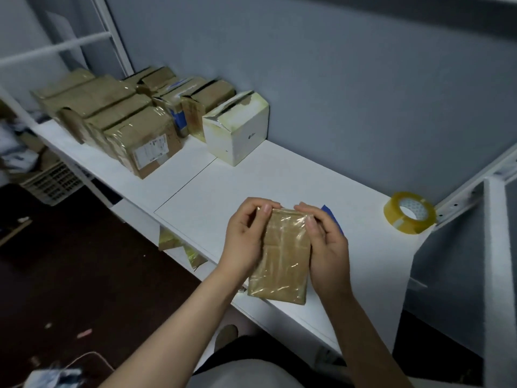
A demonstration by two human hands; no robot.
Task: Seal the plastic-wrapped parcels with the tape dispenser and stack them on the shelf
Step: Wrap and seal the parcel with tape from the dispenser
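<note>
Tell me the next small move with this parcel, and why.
Probably free the right hand and reach for the yellowish clear tape roll on the white shelf, to its right. Both hands grip the far end of the small brown plastic-wrapped parcel; the left hand could likely hold it alone.

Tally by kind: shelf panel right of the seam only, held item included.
Brown plastic-wrapped parcel, gripped by left hand and right hand: 1
White carton: 1
Clear tape roll: 1
Blue item, mostly hidden behind the right hand: 1
Total: 4
</note>
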